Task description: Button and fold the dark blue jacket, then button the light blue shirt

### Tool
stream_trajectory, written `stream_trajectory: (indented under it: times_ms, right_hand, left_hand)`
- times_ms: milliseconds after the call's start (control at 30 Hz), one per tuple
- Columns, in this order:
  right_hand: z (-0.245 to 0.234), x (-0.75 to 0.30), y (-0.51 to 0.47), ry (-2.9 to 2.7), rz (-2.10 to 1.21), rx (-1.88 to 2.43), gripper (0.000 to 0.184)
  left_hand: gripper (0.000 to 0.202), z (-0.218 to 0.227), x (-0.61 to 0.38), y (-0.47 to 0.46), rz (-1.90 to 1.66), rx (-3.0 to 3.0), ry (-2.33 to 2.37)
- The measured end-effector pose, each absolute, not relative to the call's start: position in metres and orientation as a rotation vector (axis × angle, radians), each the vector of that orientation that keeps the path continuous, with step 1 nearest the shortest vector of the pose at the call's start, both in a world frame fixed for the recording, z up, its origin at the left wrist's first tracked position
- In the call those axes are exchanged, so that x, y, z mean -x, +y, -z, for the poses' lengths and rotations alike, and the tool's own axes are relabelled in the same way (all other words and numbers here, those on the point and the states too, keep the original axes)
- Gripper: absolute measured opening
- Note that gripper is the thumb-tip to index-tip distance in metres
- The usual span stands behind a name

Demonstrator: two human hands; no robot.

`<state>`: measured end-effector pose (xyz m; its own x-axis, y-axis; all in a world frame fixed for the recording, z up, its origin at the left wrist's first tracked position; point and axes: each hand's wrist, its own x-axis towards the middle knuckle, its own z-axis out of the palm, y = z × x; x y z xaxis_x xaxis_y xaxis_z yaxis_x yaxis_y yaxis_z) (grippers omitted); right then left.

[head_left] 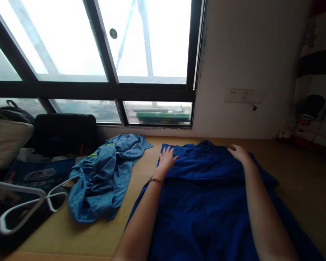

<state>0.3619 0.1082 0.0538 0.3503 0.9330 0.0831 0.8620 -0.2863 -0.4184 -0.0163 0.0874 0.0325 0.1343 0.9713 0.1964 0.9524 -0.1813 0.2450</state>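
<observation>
A dark blue garment (206, 203) lies spread flat on the wooden surface (301, 181) in front of me. My left hand (167, 158) rests flat on its far left part, fingers spread, a thin bracelet on the wrist. My right hand (239, 152) presses on the far right part near the top edge, fingers curved down over the cloth. Neither hand lifts anything.
A crumpled light blue garment (105, 174) lies to the left. White hangers (29, 204) and a dark bag (29, 177) sit at the far left, with a black case (65, 132) behind. A window (111, 54) and a wall with sockets (243, 95) stand beyond.
</observation>
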Motion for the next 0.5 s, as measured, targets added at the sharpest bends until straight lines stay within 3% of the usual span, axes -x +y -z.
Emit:
stream_trajectory:
  times_ms: [133,267,400,500]
  right_hand:
    - [-0.010,-0.326,0.104,-1.491,-0.469,2.506,0.074]
    - [0.025,-0.336,0.096,-1.409,-0.170,2.511,0.070]
    - [0.028,-0.362,0.092,-1.515,-0.007,2.402,0.065]
    - [0.023,-0.387,0.080,-1.273,0.259,2.408,0.072]
  left_hand:
    - [0.054,-0.002,-0.012,0.089,-0.467,-2.310,1.965]
    - [0.066,0.008,-0.001,0.109,-0.378,-2.061,2.148]
    - [0.071,0.005,0.009,0.126,-0.437,-1.876,2.315]
    - [0.075,0.004,0.013,0.128,-0.604,-1.710,2.497]
